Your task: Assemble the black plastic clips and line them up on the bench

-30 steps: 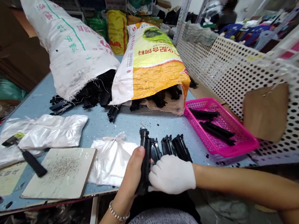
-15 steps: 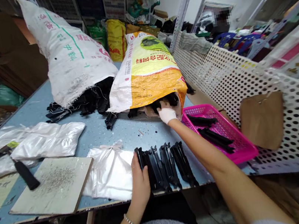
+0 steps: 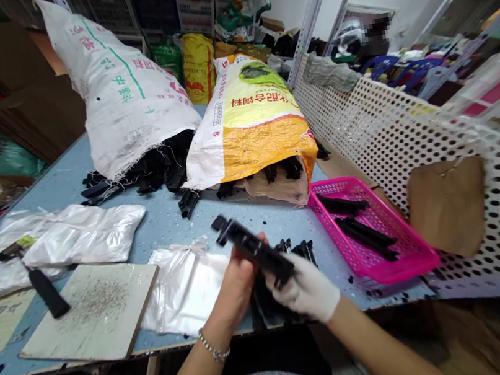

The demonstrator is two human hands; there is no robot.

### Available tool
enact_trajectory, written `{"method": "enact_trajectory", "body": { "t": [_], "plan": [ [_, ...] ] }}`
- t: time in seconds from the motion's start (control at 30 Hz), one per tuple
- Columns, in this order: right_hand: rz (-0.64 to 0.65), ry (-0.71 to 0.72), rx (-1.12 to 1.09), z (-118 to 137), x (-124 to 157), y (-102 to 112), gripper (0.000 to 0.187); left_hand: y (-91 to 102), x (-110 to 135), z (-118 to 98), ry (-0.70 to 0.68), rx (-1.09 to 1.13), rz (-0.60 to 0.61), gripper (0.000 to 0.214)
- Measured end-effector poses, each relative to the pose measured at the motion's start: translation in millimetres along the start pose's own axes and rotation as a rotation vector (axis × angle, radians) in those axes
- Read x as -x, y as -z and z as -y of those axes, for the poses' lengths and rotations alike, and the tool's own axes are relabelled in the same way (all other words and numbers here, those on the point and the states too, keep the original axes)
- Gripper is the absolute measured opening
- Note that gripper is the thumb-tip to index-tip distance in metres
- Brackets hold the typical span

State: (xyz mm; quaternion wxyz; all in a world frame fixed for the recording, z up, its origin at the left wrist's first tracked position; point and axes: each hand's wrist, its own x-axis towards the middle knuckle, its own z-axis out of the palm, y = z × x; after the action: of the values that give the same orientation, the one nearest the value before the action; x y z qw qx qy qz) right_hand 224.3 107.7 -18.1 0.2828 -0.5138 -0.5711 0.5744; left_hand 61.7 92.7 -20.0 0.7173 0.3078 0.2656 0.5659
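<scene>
A long black plastic part (image 3: 255,248) is held slantwise above the table's front edge, between both hands. My bare left hand (image 3: 237,284) is closed around its middle from the left. My right hand (image 3: 306,288), in a white glove, grips its lower right end. Beneath and behind the hands, more black plastic parts (image 3: 305,250) lie side by side, mostly hidden. A stack of clear plastic bags (image 3: 185,291) lies just left of my left hand. To the right, a pink basket (image 3: 363,268) contains several similar black parts.
A yellow and white woven sack (image 3: 263,123) and a white woven sack (image 3: 134,104) lie at the back, black parts spilling from their mouths. A board (image 3: 96,323) and a black-handled hammer (image 3: 47,293) are at left. A perforated white panel (image 3: 362,120) borders the right side.
My right hand has come out of the yellow sack's mouth, back toward me, with a black plastic part. My left hand has lifted from the row of parts and now also grips that part.
</scene>
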Motion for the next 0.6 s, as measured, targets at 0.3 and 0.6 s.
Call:
{"method": "enact_trajectory", "body": {
  "t": [0.3,0.6],
  "plan": [
    [-0.228,0.190,-0.080,18.1,33.2,-21.1,0.028,3.1,20.3,-21.2,-0.074,-0.933,-0.285,0.060],
    [-0.221,0.461,0.011,43.9,-0.6,-23.3,0.024,6.7,46.8,-48.4,0.164,-0.455,0.048,0.077]
  ]
}}
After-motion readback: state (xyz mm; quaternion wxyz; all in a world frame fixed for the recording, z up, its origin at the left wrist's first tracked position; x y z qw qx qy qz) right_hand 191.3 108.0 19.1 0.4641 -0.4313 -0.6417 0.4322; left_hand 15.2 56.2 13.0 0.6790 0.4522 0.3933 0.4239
